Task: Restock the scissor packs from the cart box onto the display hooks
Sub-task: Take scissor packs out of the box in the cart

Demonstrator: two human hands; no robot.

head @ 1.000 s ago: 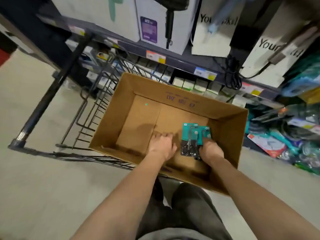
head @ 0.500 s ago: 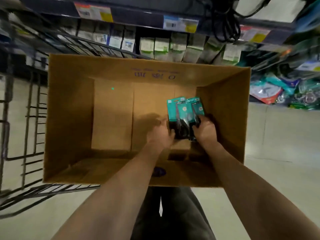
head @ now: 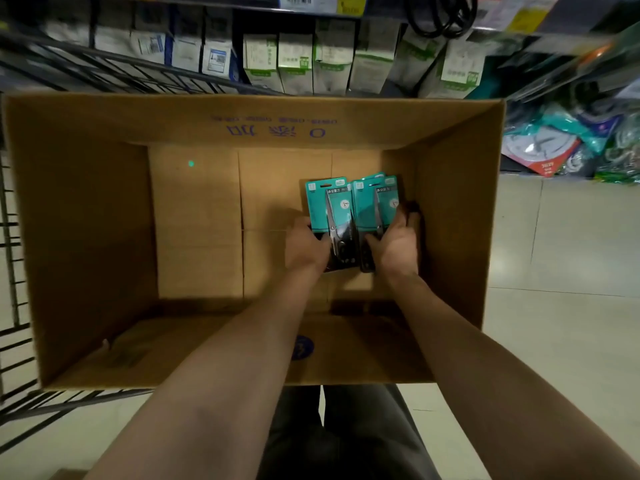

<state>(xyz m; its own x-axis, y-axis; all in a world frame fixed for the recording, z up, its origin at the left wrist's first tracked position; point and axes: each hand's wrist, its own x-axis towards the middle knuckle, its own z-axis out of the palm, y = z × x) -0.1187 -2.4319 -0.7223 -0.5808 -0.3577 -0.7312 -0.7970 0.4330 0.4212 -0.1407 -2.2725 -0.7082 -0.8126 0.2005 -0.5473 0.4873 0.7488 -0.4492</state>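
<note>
A big open cardboard box (head: 86, 209) sits in a wire cart (head: 14, 237). Inside it, toward the right, both my hands hold teal scissor packs with black-handled scissors. My left hand (head: 306, 245) grips the lower edge of the left pack (head: 325, 202). My right hand (head: 398, 242) grips the right pack (head: 374, 202), which has at least one more pack tucked behind it. The packs fan upright, side by side and overlapping. No display hooks are in view.
The box floor left of my hands is bare cardboard with a small green light dot (head: 191, 163). Shelves of white and green boxes (head: 294, 60) stand behind the cart. Bagged goods (head: 568, 143) lie on the floor at the right. My dark trousers (head: 346, 431) show below.
My head has leaned over the box, so it fills the view. My left hand moved from the box floor onto the packs, and both hands raised and fanned them.
</note>
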